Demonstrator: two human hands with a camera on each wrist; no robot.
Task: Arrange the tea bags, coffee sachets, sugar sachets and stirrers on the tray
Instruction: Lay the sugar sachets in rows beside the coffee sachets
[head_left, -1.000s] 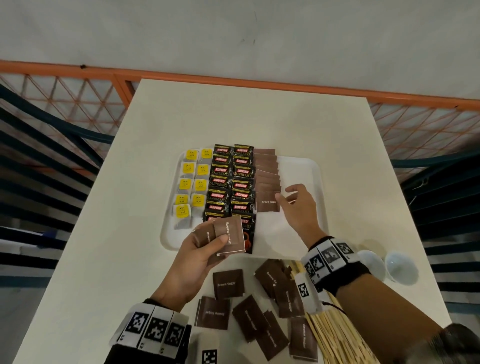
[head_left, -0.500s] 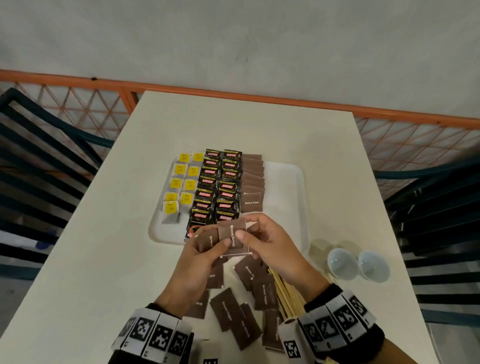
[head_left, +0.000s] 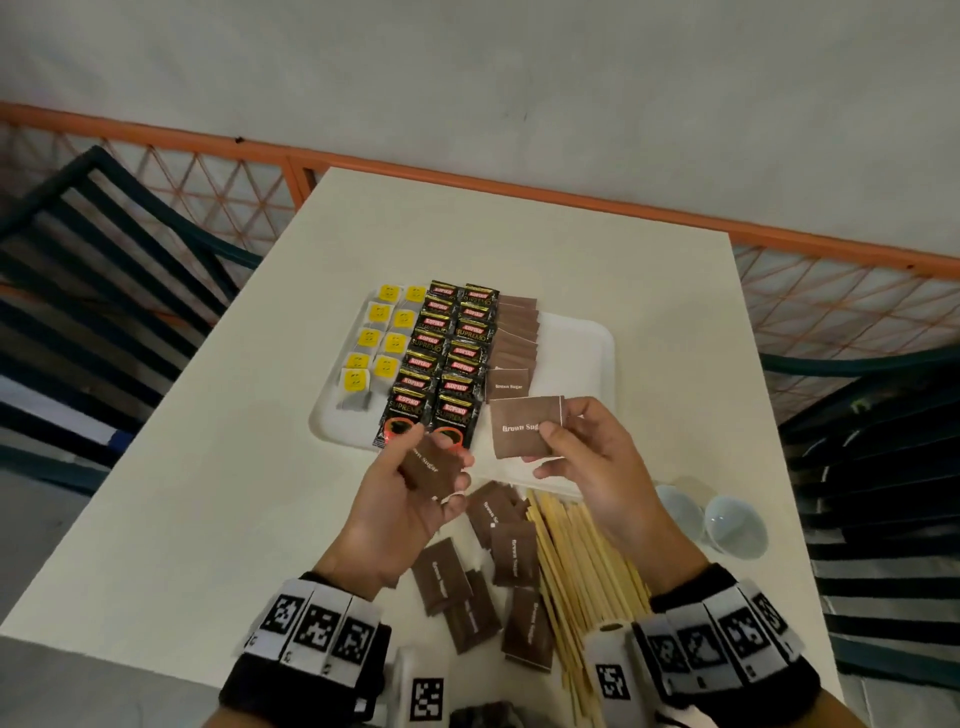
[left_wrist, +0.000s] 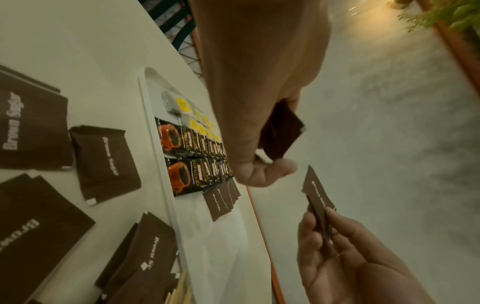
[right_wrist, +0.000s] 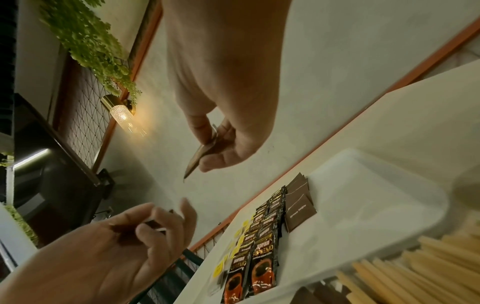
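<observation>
A white tray (head_left: 582, 353) holds two columns of yellow-tagged tea bags (head_left: 382, 338), two columns of black coffee sachets (head_left: 452, 358) and an overlapping column of brown sugar sachets (head_left: 514, 338). My right hand (head_left: 582, 452) pinches one brown sugar sachet (head_left: 522, 426) above the tray's near edge, just below that column. My left hand (head_left: 410, 488) holds a small stack of sugar sachets (head_left: 431, 467) in its curled fingers. More sugar sachets (head_left: 511, 551) lie loose on the table near me, beside a bundle of wooden stirrers (head_left: 582, 561).
Two small white cups (head_left: 735, 525) stand on the table right of my right hand. The tray's right half (head_left: 576, 332) is bare. Dark slatted chairs (head_left: 93, 249) flank the table, and an orange mesh railing (head_left: 467, 176) runs behind it.
My right hand came back from the tray to my left hand, took one sugar sachet from the stack and has carried it right, toward the tray's sugar column.
</observation>
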